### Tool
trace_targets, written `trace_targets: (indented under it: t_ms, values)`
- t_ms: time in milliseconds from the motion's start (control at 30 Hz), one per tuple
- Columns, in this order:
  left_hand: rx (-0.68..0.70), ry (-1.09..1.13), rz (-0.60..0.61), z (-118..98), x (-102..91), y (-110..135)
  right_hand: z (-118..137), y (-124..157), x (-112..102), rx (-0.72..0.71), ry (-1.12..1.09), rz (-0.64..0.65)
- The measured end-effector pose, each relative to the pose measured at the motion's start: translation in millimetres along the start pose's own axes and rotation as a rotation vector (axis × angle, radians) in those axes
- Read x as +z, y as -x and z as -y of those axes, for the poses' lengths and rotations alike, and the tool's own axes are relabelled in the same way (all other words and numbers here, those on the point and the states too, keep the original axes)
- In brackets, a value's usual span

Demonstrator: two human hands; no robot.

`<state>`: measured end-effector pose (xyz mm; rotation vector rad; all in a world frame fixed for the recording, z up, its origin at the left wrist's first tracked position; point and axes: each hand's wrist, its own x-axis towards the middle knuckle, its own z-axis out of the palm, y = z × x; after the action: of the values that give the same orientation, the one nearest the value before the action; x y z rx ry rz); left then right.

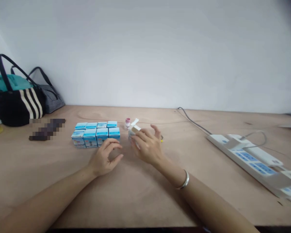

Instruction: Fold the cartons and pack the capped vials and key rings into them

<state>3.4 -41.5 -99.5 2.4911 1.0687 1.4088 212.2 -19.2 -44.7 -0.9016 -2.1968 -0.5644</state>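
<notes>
Several small blue-and-white boxes (90, 137) stand in two close rows on the table. My left hand (104, 158) is just right of and in front of them, its fingers curved and apart with nothing in them. My right hand (147, 145) has its fingers around another small box (131, 133), whose white top flap stands up. That box is mostly hidden behind the fingers. Behind it, a small clear vial with a pink cap (127, 123) stands upright beside a white strip (135, 122) that I cannot make out. Something small and yellow (162, 140) shows past my right hand.
At the right lies a white power strip (247, 158) with plugs and a grey cable (194, 121) running to the wall. A dark, pixelated object (47, 130) lies at the left. Behind it stand a black bag with white stripes (16, 105) and a striped bag (53, 98).
</notes>
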Motion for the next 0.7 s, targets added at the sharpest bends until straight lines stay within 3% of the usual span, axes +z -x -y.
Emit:
trace_targets:
  t_ms: [167, 400, 467, 600, 700]
  values:
    - [-0.044, 0.085, 0.012, -0.9, 4.6, 0.0, 29.0, 9.0, -3.4, -0.047, -0.113, 0.101]
    - [-0.07, 0.059, 0.051, -4.9, 5.7, -0.9, 44.0, 11.8, -0.9, -0.021, -0.432, 0.131]
    - [-0.099, 0.1, 0.054, -4.2, 6.3, 0.0, 41.2, 14.4, 0.6, 0.078, -0.561, 0.068]
    - [-0.245, 0.163, 0.099, 0.3, 9.0, 4.4, 16.4, 9.5, 21.7, 0.458, -0.705, -0.058]
    - [-0.325, 0.2, 0.115, 2.1, 10.5, 6.9, -15.7, -10.6, 50.9, 0.586, -0.647, -0.009]
